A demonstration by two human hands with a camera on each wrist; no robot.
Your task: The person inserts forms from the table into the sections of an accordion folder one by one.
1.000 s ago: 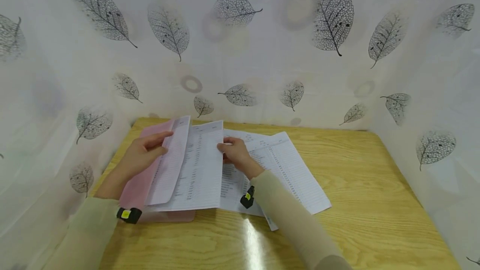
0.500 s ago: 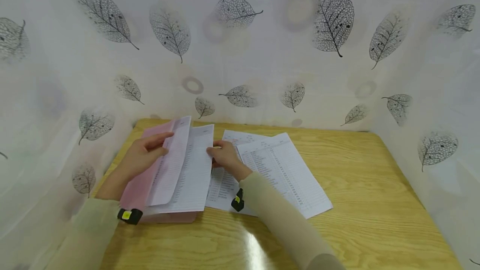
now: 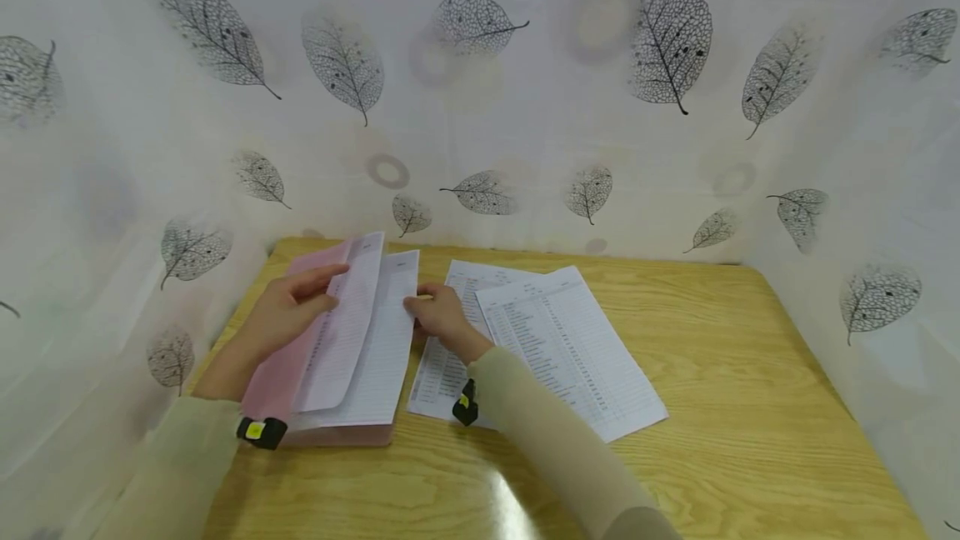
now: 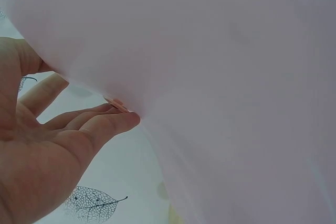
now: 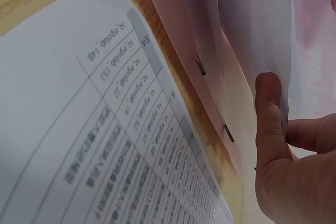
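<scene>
At the left of the table lies a pink plastic folder (image 3: 281, 373), its cover lifted. My left hand (image 3: 281, 315) holds the raised cover by its edge; in the left wrist view the pale pink cover (image 4: 210, 77) fills most of the picture, fingertips at its rim. A white printed sheet (image 3: 386, 348) stands partly inside the folder. By its right edge my right hand (image 3: 444, 315) pinches it, thumb on one face and fingers on the other, as the right wrist view shows. Most of that sheet's left part is hidden behind the cover.
Two printed sheets overlap to the right of the folder: an upper sheet (image 3: 570, 348) and a lower sheet (image 3: 442, 373) partly under my right forearm. They lie on a wood-grain table (image 3: 735, 407). A leaf-patterned white curtain (image 3: 510, 107) surrounds the back and sides.
My right hand has moved left with the printed sheet, which sits further into the folder. More of the loose sheets shows. The left hand keeps its place on the cover.
</scene>
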